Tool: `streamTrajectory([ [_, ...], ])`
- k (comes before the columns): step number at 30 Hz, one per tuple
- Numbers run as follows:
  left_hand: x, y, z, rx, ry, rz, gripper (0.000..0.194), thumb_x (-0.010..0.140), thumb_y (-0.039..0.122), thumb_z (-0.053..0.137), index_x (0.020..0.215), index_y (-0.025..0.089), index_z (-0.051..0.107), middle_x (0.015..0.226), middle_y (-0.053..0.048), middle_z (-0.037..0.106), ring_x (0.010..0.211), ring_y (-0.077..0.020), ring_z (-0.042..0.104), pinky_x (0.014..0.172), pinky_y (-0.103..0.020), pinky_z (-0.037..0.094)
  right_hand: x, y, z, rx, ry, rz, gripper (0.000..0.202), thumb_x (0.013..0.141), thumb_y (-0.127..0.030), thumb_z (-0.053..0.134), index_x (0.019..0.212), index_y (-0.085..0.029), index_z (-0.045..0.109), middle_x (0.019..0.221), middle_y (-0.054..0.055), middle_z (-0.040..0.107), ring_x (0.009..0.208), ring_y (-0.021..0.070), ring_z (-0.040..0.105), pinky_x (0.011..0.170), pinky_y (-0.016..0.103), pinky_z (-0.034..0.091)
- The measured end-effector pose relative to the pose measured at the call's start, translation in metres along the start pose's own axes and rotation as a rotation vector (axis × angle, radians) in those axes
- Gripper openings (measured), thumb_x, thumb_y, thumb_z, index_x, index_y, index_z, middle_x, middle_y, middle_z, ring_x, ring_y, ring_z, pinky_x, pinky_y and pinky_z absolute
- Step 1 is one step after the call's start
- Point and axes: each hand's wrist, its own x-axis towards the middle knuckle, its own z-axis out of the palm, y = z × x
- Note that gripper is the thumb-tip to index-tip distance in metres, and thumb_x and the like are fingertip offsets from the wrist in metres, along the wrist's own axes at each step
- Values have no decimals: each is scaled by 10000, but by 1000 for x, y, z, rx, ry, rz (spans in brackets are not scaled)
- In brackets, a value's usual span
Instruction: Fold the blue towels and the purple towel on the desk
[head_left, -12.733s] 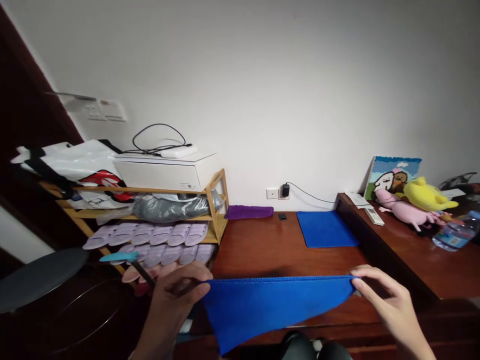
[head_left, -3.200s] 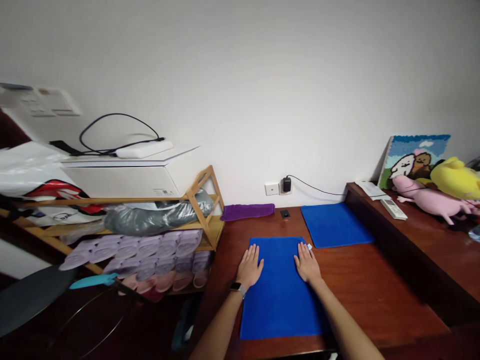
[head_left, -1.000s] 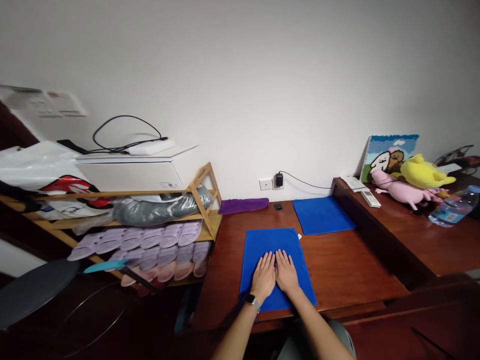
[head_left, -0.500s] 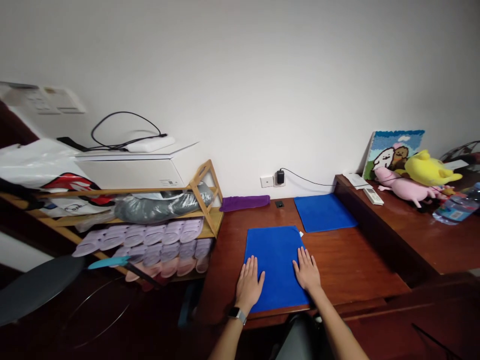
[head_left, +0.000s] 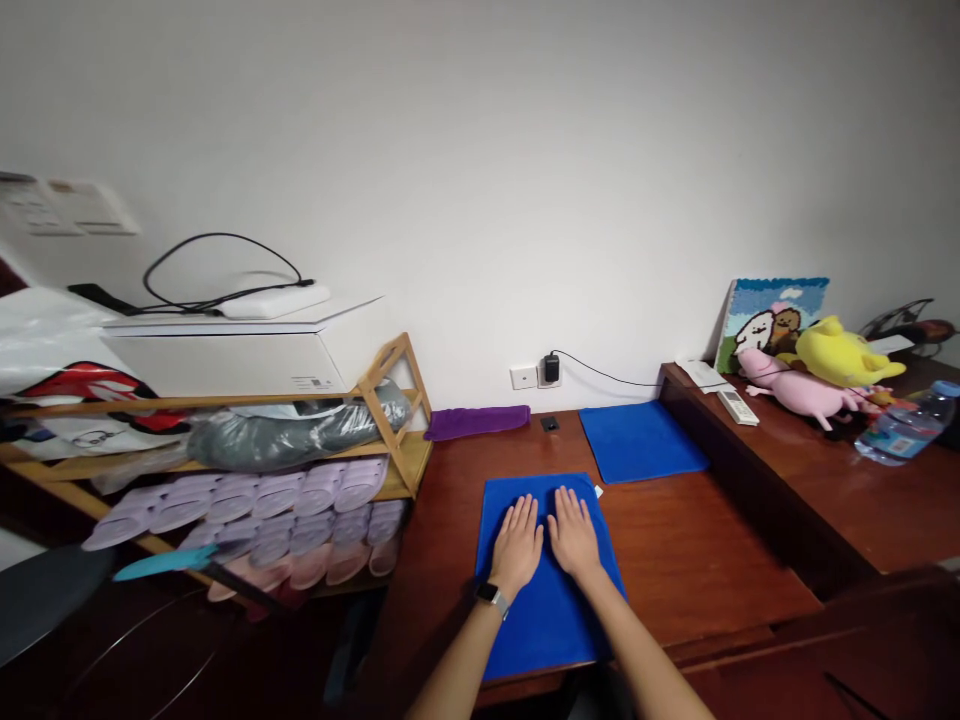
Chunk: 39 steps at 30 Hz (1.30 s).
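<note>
A blue cloth (head_left: 544,625) lies spread flat on the wooden desk (head_left: 697,560), its near edge at the desk's front. My left hand (head_left: 517,545) rests palm down on the cloth's left half, fingers stretched out, with a watch on the wrist. Close beside it, my right hand (head_left: 574,535) lies flat on the right half, fingers extended. The two hands are a small gap apart and hold nothing. A small white tag (head_left: 598,491) sticks out at the cloth's right edge. Farther back lies a second blue cloth (head_left: 641,442).
A folded purple cloth (head_left: 477,422) lies along the wall by a socket with a black charger (head_left: 551,368). On the left stands a wooden rack (head_left: 394,420) with slippers and a white box (head_left: 225,358). A raised right surface bears a remote (head_left: 737,407), plush toys (head_left: 802,385) and a bottle (head_left: 911,425).
Both hands have moved inward from the cloth's side edges toward its middle, and slightly away from me. The view has shifted a little; the cloth stays flat.
</note>
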Motion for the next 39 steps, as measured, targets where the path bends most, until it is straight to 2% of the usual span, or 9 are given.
streamTrajectory([
  [3, 17, 2, 17, 10, -85, -6, 587, 1093, 273, 283, 1647, 163, 444, 1693, -114, 462, 1593, -254, 395, 1314, -494, 344, 15, -12, 21, 11, -72, -28, 633, 1118, -363, 210, 1698, -136, 321, 1760, 85, 270, 1658, 237, 205, 1353, 445, 140],
  [6, 15, -4, 29, 6, -104, -8, 598, 1100, 299, 270, 1664, 163, 413, 1719, -110, 416, 1612, -251, 357, 1327, -492, 319, 16, -8, 34, 6, -68, -23, 638, 1121, -408, 206, 1705, -171, 305, 1766, 69, 255, 1663, 232, 182, 1354, 457, 120],
  [14, -11, -60, 22, 1, -53, -179, 663, 1112, 477, 280, 1683, 153, 370, 1720, -150, 397, 1605, -296, 370, 1318, -540, 321, 9, 56, 10, -38, -100, 193, 688, 1116, -468, 190, 1720, -141, 231, 1783, 68, 205, 1667, 230, 164, 1346, 448, 162],
  [17, -16, -67, 20, 12, -44, -195, 683, 1106, 491, 291, 1684, 134, 362, 1718, -162, 402, 1605, -297, 371, 1321, -531, 313, 8, 66, 10, -49, -99, 187, 704, 1114, -475, 169, 1723, -125, 215, 1787, 69, 192, 1669, 227, 156, 1347, 447, 157],
  [23, -17, -60, 18, 20, -33, -206, 683, 1096, 474, 299, 1668, 113, 391, 1693, -183, 445, 1594, -312, 390, 1307, -547, 336, 6, 62, 11, -73, -126, 193, 713, 1110, -474, 173, 1724, -114, 213, 1793, 63, 177, 1671, 237, 150, 1349, 444, 134],
  [26, -12, -64, 11, 30, -46, -175, 692, 1098, 513, 294, 1628, 104, 466, 1659, -188, 495, 1569, -322, 433, 1297, -545, 355, 11, 60, 4, -80, -125, 197, 712, 1098, -471, 233, 1711, -114, 279, 1777, 90, 248, 1664, 263, 187, 1346, 479, 137],
  [31, 30, -56, 2, 8, 23, -57, 632, 1117, 462, 259, 1598, 149, 525, 1631, -157, 543, 1536, -315, 482, 1292, -545, 369, 45, 29, -5, -45, -27, 77, 676, 1088, -414, 272, 1679, -103, 382, 1730, 121, 372, 1636, 282, 280, 1347, 465, 120],
  [35, 66, -42, 17, -18, -38, 71, 576, 1113, 366, 287, 1628, 197, 482, 1682, -104, 488, 1584, -264, 412, 1320, -515, 322, 70, -2, 10, 0, -53, -61, 638, 1097, -349, 238, 1692, -156, 363, 1752, 72, 325, 1650, 236, 238, 1345, 432, 129],
  [39, 64, -64, 35, -30, -101, 17, 601, 1111, 477, 347, 1666, 256, 418, 1705, -93, 452, 1596, -277, 391, 1314, -531, 322, 74, 9, 24, 3, -83, -56, 642, 1114, -419, 225, 1703, -187, 333, 1763, 58, 283, 1656, 235, 217, 1347, 451, 122],
])
